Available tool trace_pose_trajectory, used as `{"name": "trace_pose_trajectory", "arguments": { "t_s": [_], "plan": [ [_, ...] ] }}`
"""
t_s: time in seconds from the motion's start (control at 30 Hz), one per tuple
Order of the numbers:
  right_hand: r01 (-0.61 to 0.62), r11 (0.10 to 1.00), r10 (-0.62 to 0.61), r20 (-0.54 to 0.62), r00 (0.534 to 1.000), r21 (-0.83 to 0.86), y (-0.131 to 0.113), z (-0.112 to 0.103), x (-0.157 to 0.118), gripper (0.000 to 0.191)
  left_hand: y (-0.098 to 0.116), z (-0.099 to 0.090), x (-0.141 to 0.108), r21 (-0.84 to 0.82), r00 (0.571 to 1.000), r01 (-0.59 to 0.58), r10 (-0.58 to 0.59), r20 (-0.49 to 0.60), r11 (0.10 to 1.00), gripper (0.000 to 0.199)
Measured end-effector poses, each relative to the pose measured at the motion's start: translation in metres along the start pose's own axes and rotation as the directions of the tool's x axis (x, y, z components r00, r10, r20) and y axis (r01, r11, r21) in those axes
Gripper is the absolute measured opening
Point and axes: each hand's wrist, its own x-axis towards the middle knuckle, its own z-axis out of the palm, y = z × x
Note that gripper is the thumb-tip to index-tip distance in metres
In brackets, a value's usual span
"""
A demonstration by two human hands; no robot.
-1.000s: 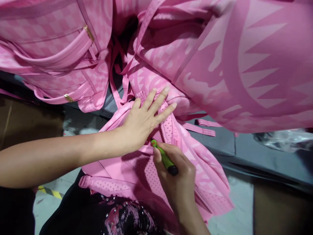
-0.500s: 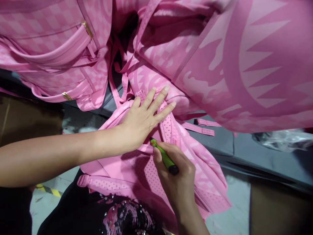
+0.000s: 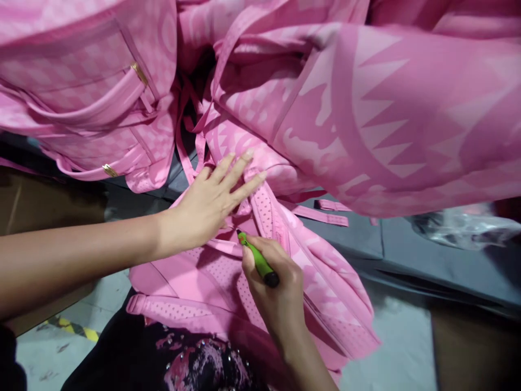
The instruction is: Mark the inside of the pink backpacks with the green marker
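A pink backpack (image 3: pixel 325 271) lies with its dotted mesh back and shoulder straps facing up, its lower part over the lap. My left hand (image 3: pixel 207 203) is laid across the backpack's upper part, fingers spread, the fingertips close to the padded strap (image 3: pixel 264 212). In my right hand (image 3: pixel 279 282) is a green pen-like tool (image 3: pixel 260 260) with black ends, gripped like a pen. Its dark tip points up and left, just below my left hand, near a thin pink band (image 3: pixel 223 246). Whether the tip touches the fabric I cannot tell.
More pink backpacks stand close beyond my hands: a checkered one (image 3: pixel 93 98) at left and a shark-tooth patterned one (image 3: pixel 317 125) at right. They rest on a dark grey surface (image 3: pixel 358 239). Clear plastic wrap (image 3: pixel 464 228) lies at right. Yellow-black tape (image 3: pixel 73 327) marks the floor.
Both hands and the tool appear further left in the view, and the surrounding bags have shifted too, so the head has moved. The left hand has slid slightly left on the backpack.
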Motion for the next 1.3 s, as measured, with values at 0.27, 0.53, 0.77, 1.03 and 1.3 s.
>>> {"name": "trace_pose_trajectory", "arguments": {
  "t_s": [0.27,0.53,0.77,1.03,1.3],
  "plan": [
    [-0.123,0.969,0.063,0.27,0.961,0.212,-0.001,0.003,0.004,0.014,0.005,-0.019,-0.015,0.077,0.939,0.195,-0.208,0.274,0.978,0.135],
    [-0.033,0.987,0.0,0.211,0.977,0.155,0.005,0.009,0.0,0.021,0.004,-0.007,-0.015,0.181,0.973,0.127,-0.158,0.166,0.975,0.118],
    [0.081,0.994,-0.088,0.099,0.991,0.068,0.006,0.009,-0.004,0.022,-0.01,0.001,-0.021,0.121,0.998,0.048,-0.053,0.035,0.991,0.096],
    [0.145,0.989,-0.145,-0.024,0.989,-0.009,0.006,0.016,-0.009,0.023,-0.008,-0.001,-0.018,0.108,0.993,0.102,-0.107,0.047,0.989,0.104],
    [0.104,0.988,-0.105,0.006,0.994,0.115,0.012,0.022,-0.001,0.023,-0.012,-0.002,-0.019,0.09,0.993,0.079,-0.087,0.083,0.993,0.105]
  ]
}}
